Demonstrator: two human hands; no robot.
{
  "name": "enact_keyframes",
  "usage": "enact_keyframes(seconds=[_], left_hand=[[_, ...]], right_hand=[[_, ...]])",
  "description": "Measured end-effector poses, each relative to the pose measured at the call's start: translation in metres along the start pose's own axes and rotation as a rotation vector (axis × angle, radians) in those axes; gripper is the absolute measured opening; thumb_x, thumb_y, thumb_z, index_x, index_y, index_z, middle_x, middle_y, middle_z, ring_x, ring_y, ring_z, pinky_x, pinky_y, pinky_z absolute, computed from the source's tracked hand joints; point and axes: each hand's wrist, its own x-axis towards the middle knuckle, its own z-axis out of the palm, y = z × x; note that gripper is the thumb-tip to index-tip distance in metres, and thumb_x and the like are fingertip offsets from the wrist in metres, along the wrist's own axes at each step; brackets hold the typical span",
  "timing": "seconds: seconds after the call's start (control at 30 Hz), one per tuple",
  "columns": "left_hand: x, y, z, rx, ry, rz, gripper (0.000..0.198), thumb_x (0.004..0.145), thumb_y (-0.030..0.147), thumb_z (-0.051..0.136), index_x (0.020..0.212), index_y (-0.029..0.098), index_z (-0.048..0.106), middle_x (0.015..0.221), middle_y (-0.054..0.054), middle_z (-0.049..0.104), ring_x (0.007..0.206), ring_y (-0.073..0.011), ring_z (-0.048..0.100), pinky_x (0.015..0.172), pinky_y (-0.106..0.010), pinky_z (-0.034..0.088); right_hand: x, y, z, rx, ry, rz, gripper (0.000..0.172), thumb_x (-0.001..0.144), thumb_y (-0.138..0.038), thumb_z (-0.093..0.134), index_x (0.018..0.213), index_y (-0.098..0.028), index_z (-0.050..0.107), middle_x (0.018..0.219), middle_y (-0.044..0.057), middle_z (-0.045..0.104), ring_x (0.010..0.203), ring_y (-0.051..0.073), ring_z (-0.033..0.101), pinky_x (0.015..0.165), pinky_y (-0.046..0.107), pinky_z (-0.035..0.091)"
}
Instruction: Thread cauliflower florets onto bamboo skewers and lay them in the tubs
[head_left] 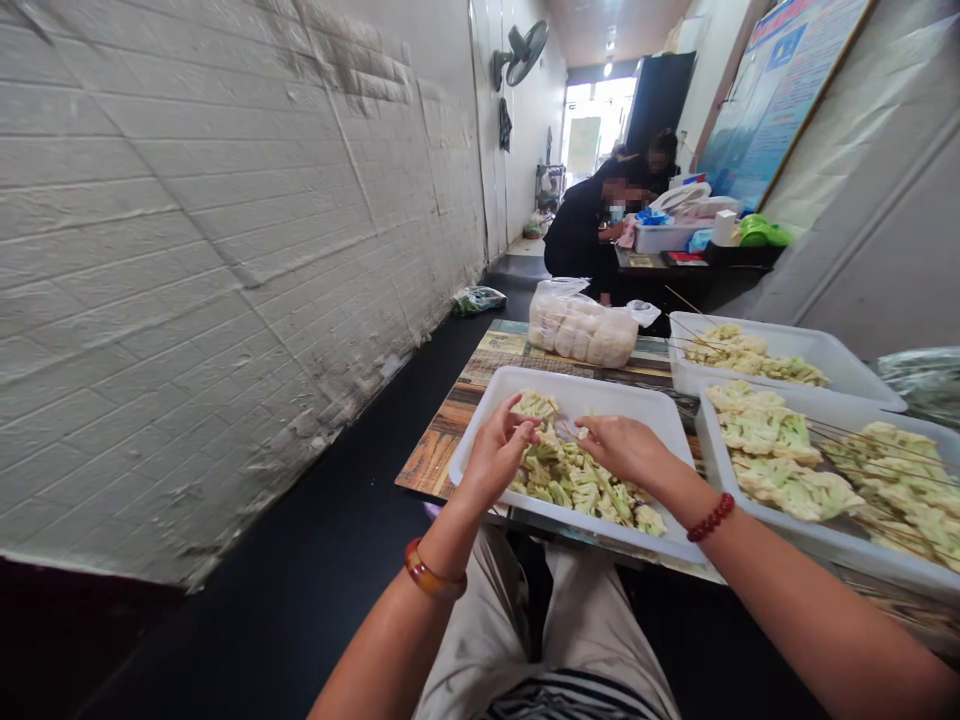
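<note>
A white plastic tray (474,408) in front of me holds a heap of cut cauliflower pieces (577,480). My left hand (496,450) is over its left side, fingers curved and apart, close to some cauliflower at the far left corner; no piece shows clearly in it. Across from it, my right hand (624,452) is closed at the fingertips. A thin skewer (564,428), partly hidden, runs from those fingertips toward the left hand.
Right of my tray, another tray (709,440) holds skewered cauliflower (772,430); a further tray (862,385) stands behind it. A bag of pale round items (581,325) sits on the wooden table (439,445). Two people (581,235) bend over a farther table. A brick-patterned wall (225,250) runs along the left.
</note>
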Motion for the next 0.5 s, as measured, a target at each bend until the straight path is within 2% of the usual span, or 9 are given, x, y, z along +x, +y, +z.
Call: enact_keyframes(seconds=[0.13, 0.3, 0.4, 0.5], left_hand=[[0.0, 0.001, 0.001, 0.014, 0.004, -0.009, 0.057, 0.083, 0.038, 0.057, 0.133, 0.012, 0.043, 0.097, -0.012, 0.068, 0.077, -0.0173, 0.066, 0.073, -0.031, 0.051], [-0.001, 0.003, 0.002, 0.031, 0.008, -0.008, 0.052, 0.083, 0.035, 0.056, 0.128, 0.011, 0.049, 0.094, -0.011, 0.069, 0.075, -0.0169, 0.066, 0.074, -0.031, 0.051], [-0.002, 0.004, 0.001, 0.049, 0.006, -0.006, 0.049, 0.084, 0.033, 0.054, 0.127, 0.011, 0.05, 0.094, -0.011, 0.069, 0.075, -0.0172, 0.066, 0.076, -0.032, 0.051], [-0.003, 0.007, 0.0, 0.124, -0.041, -0.011, 0.037, 0.084, 0.037, 0.052, 0.109, 0.012, 0.064, 0.094, -0.011, 0.071, 0.083, -0.0202, 0.066, 0.08, -0.033, 0.051]], right_hand=[[0.01, -0.004, 0.013, 0.047, -0.008, 0.005, 0.039, 0.082, -0.02, 0.052, 0.12, -0.019, 0.061, 0.098, 0.012, 0.071, 0.092, 0.025, 0.065, 0.074, 0.029, 0.043], [0.014, 0.003, 0.021, 0.207, 0.044, 0.054, 0.038, 0.075, -0.011, 0.048, 0.106, -0.017, 0.069, 0.085, 0.01, 0.071, 0.082, 0.022, 0.064, 0.07, 0.028, 0.042], [0.012, 0.013, 0.016, 0.363, 0.117, 0.106, 0.036, 0.074, -0.016, 0.046, 0.102, -0.015, 0.07, 0.066, 0.004, 0.065, 0.066, 0.018, 0.06, 0.06, 0.026, 0.041], [0.001, 0.019, 0.006, 0.532, 0.183, 0.153, 0.035, 0.077, -0.022, 0.042, 0.103, -0.013, 0.065, 0.054, -0.002, 0.055, 0.049, 0.013, 0.051, 0.048, 0.023, 0.036]])
